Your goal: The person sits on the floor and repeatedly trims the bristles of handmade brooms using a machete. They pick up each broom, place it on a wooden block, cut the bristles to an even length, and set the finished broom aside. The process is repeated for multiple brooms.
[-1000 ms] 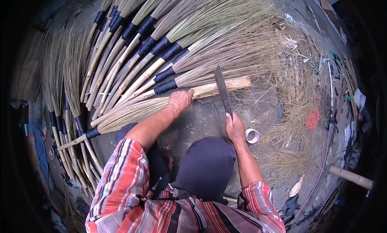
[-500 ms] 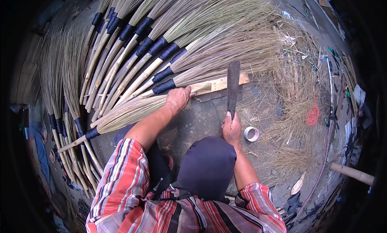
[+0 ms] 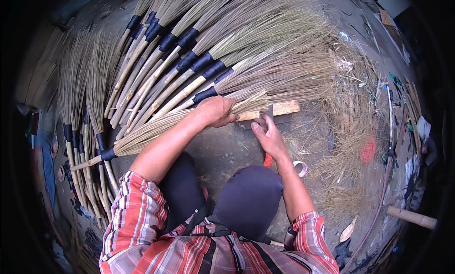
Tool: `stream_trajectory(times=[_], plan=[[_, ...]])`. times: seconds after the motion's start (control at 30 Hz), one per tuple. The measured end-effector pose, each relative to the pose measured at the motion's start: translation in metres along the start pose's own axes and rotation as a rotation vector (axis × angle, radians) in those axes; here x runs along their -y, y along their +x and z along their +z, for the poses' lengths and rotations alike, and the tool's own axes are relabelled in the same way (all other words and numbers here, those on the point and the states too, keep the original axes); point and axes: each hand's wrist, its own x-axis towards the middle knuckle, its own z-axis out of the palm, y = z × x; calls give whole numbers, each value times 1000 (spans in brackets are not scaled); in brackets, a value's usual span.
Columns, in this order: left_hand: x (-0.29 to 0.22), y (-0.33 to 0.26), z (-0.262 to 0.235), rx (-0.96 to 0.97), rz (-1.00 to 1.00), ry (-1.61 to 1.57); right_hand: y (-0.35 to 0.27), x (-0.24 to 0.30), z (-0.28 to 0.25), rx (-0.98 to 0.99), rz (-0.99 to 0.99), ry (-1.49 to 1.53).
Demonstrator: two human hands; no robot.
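My left hand (image 3: 218,111) is gripping the grass broom (image 3: 147,135), its fingers closing firmly around the bristles. The broom's long axis is slanting from the handle at lower left up to the tips, which are lying over the left end of the wooden block (image 3: 287,108) on the floor (image 3: 222,153). My right hand (image 3: 270,137), just below and right of these tips, is holding a knife (image 3: 270,111) crosswise; whether the blade is touching them, I cannot tell.
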Motion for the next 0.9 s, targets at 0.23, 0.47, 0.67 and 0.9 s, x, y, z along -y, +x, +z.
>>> stream_trajectory(times=[0.23,0.47,0.67,0.9], plan=[[20,-134,-86,-729,160,-109,55,57,31,-27,131,836],[186,-332,-28,-58,-849,207,50,64,17,22,41,861],[230,-351,12,-589,-620,131,59,78,5,152,-28,858],[222,-416,-121,-796,-914,152,80,62,-57,-221,-47,734]])
